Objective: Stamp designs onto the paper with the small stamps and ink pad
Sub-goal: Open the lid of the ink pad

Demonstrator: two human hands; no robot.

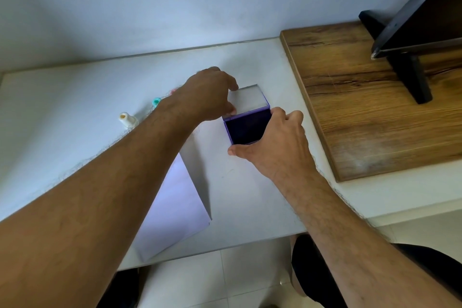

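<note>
The ink pad [250, 130] sits near the middle of the desk [75, 120], its dark purple pad bared and its clear lid [247, 97] swung back at 12 o'clock. The right hand [277, 142] grasps the base, thumb at the near edge and fingers curled over the 3 o'clock side. The left hand [212, 92] pinches the lid at its 9 o'clock edge, fingers bent round it. So the pad lies directly between the two hands, touching both.

The paper [175, 207] lies at 7 o'clock from the pad, running to the desk's near edge, partly under the left forearm; the part in view carries no print. The small stamps lie well off at 9 o'clock: a white stamp [128, 119] standing clear, a teal stamp [156, 101] and a pink stamp [173, 91] half hidden behind the left forearm. Neither hand holds one.

As I judge it, the task is at its opening: the pad is just being readied. Picking a stamp, inking it and pressing it to the paper all remain.

A wooden board [362, 107] carrying a black monitor stand [410, 75] sits at 3 o'clock.
</note>
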